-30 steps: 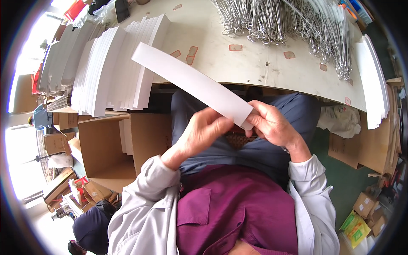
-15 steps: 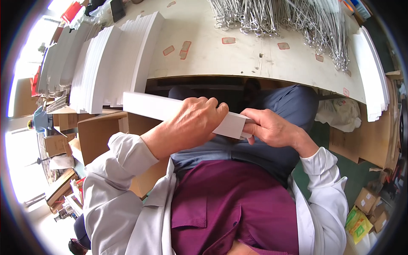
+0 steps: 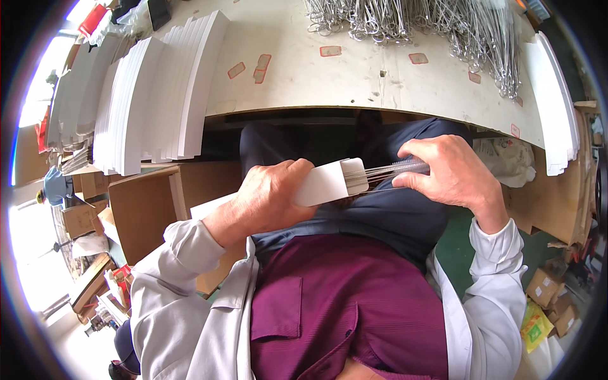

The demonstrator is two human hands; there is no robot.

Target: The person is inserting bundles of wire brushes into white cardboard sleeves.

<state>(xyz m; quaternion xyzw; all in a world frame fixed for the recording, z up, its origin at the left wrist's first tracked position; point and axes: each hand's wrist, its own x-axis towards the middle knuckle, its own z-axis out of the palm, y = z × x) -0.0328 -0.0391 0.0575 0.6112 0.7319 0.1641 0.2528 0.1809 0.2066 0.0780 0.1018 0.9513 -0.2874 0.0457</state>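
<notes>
A long, narrow white cardboard box lies slantwise above my lap. My left hand is closed around its middle. At the box's right end the flap stands open, and a bundle of thin wire brushes sticks partly out of it. Grey bristles show at the outer end of the bundle. My right hand pinches that bristled end between thumb and fingers, a little apart from the box mouth. How far the wires reach inside the box is hidden.
Ahead is a worn white table. Looped metal wires are heaped at its far side. White flat boxes stand stacked at left, more white boxes at right. An open brown carton is beside my left arm.
My right hand has moved right and up from the box end, and the wire brushes now show between it and the open flap. The box and my left hand have shifted slightly left.
</notes>
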